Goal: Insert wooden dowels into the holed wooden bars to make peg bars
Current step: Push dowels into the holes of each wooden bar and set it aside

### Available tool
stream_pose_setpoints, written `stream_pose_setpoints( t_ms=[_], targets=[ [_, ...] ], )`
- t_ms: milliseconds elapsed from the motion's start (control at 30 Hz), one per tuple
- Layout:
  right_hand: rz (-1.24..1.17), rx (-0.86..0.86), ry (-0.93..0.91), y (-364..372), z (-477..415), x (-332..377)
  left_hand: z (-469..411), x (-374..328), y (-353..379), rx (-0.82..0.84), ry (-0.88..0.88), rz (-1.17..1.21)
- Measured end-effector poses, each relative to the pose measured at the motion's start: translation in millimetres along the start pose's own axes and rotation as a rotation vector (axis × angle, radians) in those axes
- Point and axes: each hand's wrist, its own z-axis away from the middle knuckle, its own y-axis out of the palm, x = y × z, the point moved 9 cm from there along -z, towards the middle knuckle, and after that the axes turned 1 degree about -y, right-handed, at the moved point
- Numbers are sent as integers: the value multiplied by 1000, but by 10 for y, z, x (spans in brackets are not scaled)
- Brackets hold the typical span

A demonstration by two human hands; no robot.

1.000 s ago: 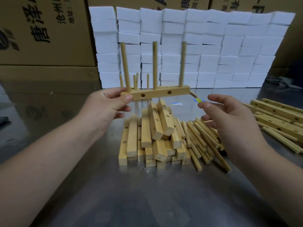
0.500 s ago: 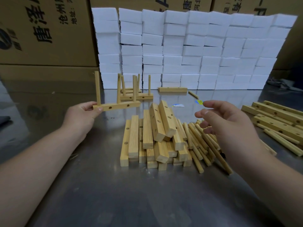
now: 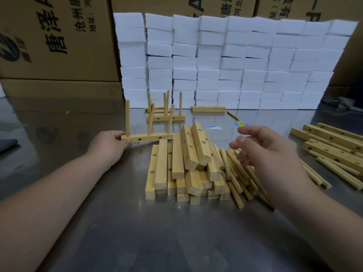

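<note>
A person's left hand (image 3: 110,143) pinches the left end of a finished peg bar (image 3: 147,136), thumb on the front face and fingers wrapped behind. Three dowels stand upright from the bar. It lies level, stretching rightward from the fingertips, low at the metal table (image 3: 137,232) (whether it already touches the surface cannot be told). Just beyond those fingers stands a second peg bar (image 3: 165,116).

The step in hand appears to be setting the finished bar aside. It is best lowered flat, with its far end kept off the pile of holed bars (image 3: 182,165) just right of the fingers. It should be released only once it sits steady, so the tall dowels do not tip it over.

The left forearm reaches forward, wrist straight, palm turned inward. The right hand (image 3: 269,152) hovers palm-down, fingers loosely curled and slightly apart, holding nothing. The loose dowels (image 3: 235,173) lie directly beneath its fingertips, the likely next pick. White foam blocks (image 3: 235,61) are stacked far beyond both hands.
</note>
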Motion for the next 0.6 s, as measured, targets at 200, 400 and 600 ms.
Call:
stream_pose_setpoints(
  t_ms=[200, 400, 600],
  targets=[
    [4, 5, 13, 28, 5, -23, -95, -43, 157, 98, 18, -272],
    [-15, 18, 22, 59, 26, -23, -189, -78, 195, 87, 36, -342],
    [9, 43, 11, 60, 22, 12, -304, -213, 312, 84, 103, -370]
  ],
)
